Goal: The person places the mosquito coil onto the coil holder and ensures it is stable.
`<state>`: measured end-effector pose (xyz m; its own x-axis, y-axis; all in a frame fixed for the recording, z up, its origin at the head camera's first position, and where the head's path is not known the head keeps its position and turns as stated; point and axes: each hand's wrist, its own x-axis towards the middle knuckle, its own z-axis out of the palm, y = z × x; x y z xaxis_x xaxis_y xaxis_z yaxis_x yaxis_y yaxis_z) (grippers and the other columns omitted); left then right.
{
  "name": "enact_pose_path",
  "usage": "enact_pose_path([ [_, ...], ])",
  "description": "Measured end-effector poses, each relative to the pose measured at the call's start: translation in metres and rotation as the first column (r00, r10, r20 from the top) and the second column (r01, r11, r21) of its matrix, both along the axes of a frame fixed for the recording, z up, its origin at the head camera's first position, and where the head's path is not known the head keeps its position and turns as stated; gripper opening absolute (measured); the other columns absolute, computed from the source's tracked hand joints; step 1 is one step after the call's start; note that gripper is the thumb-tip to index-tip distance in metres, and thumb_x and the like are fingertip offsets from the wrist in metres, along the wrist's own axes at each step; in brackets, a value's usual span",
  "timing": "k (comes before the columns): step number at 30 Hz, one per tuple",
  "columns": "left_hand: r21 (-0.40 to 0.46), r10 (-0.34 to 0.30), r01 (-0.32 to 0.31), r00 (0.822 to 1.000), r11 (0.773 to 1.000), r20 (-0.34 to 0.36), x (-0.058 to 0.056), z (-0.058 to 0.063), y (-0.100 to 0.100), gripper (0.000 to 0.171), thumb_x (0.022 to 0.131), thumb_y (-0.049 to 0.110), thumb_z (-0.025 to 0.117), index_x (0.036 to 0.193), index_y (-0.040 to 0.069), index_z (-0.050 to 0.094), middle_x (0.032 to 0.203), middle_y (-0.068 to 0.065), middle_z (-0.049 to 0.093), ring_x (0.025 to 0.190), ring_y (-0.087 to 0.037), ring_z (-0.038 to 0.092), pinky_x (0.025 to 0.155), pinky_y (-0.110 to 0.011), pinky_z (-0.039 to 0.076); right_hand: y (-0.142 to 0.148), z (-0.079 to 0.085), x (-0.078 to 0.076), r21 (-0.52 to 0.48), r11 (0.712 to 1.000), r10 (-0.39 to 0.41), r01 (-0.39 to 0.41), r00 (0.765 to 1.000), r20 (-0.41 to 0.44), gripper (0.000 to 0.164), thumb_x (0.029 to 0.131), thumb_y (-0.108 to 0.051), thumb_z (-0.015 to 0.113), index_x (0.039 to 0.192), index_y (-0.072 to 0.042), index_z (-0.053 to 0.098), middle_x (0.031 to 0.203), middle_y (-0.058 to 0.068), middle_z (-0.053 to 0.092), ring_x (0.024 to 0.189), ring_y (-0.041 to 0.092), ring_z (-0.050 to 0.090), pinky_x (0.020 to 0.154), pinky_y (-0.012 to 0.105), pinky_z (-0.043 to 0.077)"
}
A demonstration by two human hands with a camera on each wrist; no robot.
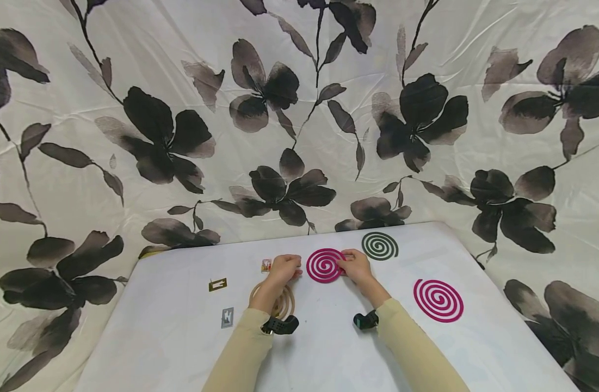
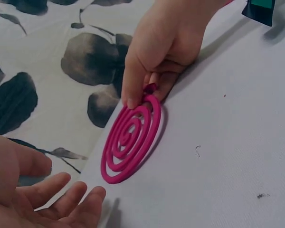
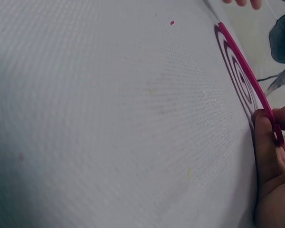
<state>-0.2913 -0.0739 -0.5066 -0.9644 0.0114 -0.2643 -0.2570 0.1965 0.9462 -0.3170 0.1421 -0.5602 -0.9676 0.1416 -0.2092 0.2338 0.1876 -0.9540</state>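
My right hand [image 1: 356, 267] pinches the outer edge of a pink mosquito coil [image 1: 325, 265] between thumb and fingers. In the right wrist view that coil [image 3: 247, 70] is seen nearly edge-on, raised a little off the white table with its shadow beneath. My left hand [image 1: 283, 270] is apart from the coil, on its other side. In the left wrist view the left hand's fingers [image 2: 88, 209] are loosely bent and hold nothing. Under the left wrist lies a tan coil [image 1: 291, 299], partly hidden by the arm.
A green coil [image 1: 396, 250] lies at the back, and a second pink coil [image 1: 461, 305] lies to the right. Left of the hands are a gold metal stand [image 1: 213, 286], a silver metal stand [image 1: 227, 317] and a small red-and-yellow piece [image 1: 266, 265]. Floral cloth [image 1: 328, 136] hangs behind the table.
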Motion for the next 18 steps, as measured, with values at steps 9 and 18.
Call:
enact_pose_path([
  [9,0.057,-0.016,0.013,0.999,0.998,0.051,-0.003,-0.008,0.002,0.038,0.099,0.012,0.046,0.131,-0.009,0.053,0.115,-0.021,0.058,0.094,-0.027,0.062,0.087,-0.036,0.052,-0.001,0.002,0.0,-0.019,1.0,-0.001,0.001,1.0,-0.006,0.032,0.089,-0.006,0.068,0.12,-0.002,0.06,0.095,0.011,0.067,0.069,0.014,0.063,0.06,0.028,0.056],
  [18,0.113,0.01,-0.023,0.994,0.993,0.109,-0.005,-0.011,0.006,0.042,0.095,0.002,0.045,0.135,-0.007,0.05,0.111,-0.021,0.06,0.09,-0.023,0.064,0.084,-0.032,0.053,-0.002,0.003,0.001,-0.018,1.0,-0.006,0.006,1.0,-0.005,0.033,0.089,-0.006,0.068,0.121,-0.002,0.06,0.094,0.011,0.067,0.067,0.014,0.063,0.06,0.027,0.056],
])
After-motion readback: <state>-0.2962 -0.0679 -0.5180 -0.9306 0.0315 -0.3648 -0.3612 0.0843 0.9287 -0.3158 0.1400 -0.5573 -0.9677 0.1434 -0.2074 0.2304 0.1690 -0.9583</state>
